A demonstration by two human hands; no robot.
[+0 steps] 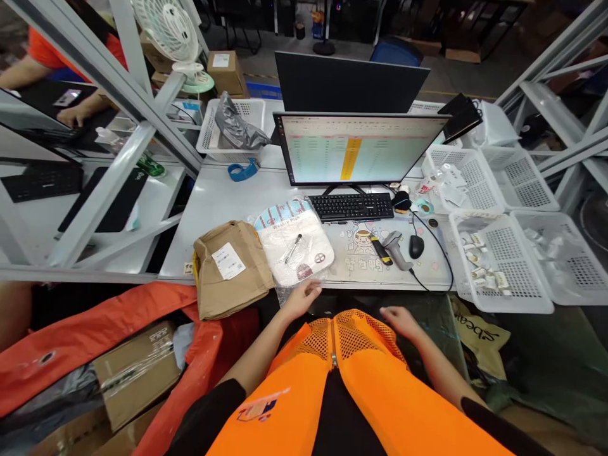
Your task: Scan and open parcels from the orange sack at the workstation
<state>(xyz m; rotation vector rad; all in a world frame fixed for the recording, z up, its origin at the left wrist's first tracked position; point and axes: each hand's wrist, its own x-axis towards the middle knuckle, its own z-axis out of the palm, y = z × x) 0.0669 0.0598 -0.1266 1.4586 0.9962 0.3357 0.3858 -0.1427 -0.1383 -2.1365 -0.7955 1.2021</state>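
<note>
My left hand (303, 299) is at the desk's front edge, its fingers loosely apart with nothing visible in them. It is right by the lower edge of a plastic-wrapped white board (280, 247) with a blue and red printed top; whether they touch I cannot tell. A black pen-like item (293, 248) lies on the wrapping. Left of the board sits a brown paper parcel (256, 259) with a white label. My right hand (401, 321) hangs below the desk edge, fingers partly stretched and holding nothing visible. On the mat above it are a barcode scanner (397, 250) and a yellow-black box cutter (380, 250).
A monitor (318, 158) and keyboard (354, 207) stand behind, with a mouse (417, 246) to the right. White baskets (498, 301) line the right side. A blue tape dispenser (243, 170) is back left. Cartons (137, 367) fill an orange-edged bin. Another person's hand (76, 116) is far left.
</note>
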